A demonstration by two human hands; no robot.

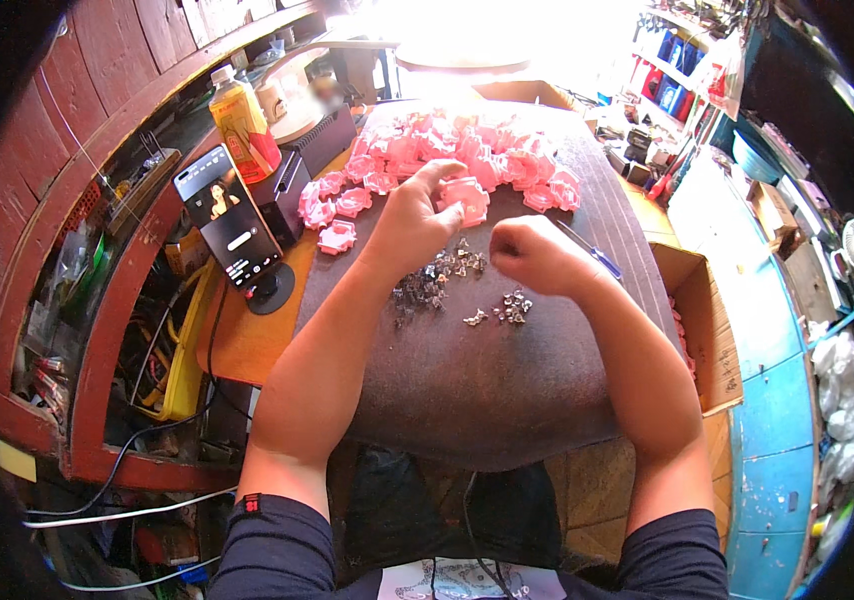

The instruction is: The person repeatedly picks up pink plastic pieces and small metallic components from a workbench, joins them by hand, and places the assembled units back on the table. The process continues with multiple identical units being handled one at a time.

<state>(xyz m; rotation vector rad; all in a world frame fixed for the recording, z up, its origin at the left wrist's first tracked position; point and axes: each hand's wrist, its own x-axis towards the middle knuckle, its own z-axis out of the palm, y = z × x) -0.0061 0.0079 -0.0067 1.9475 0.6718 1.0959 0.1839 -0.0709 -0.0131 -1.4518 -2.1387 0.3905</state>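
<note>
Between the thumb and fingers of my left hand (pixel 415 222) is a pink plastic piece (pixel 466 203), raised in front of a heap of similar pink pieces (pixel 417 148) on the dark tabletop (pixel 487 390). My right hand (pixel 539 256) hovers to the right of it, fingers curled closed; whatever they may hold is hidden. Below the hands lies a pile of small shiny metal parts (pixel 429 283). A smaller cluster of these metal parts (pixel 514 307) sits nearer to me. A dark pen-like tool (pixel 592 250) lies just beyond my right wrist.
At left, a phone (pixel 230 215) leans on a round stand (pixel 270 290), with a yellow drink bottle (pixel 244 130) behind it. A cardboard box (pixel 709 335) holding pink pieces stands against the table's right side. Cluttered shelves (pixel 662 75) line the far right.
</note>
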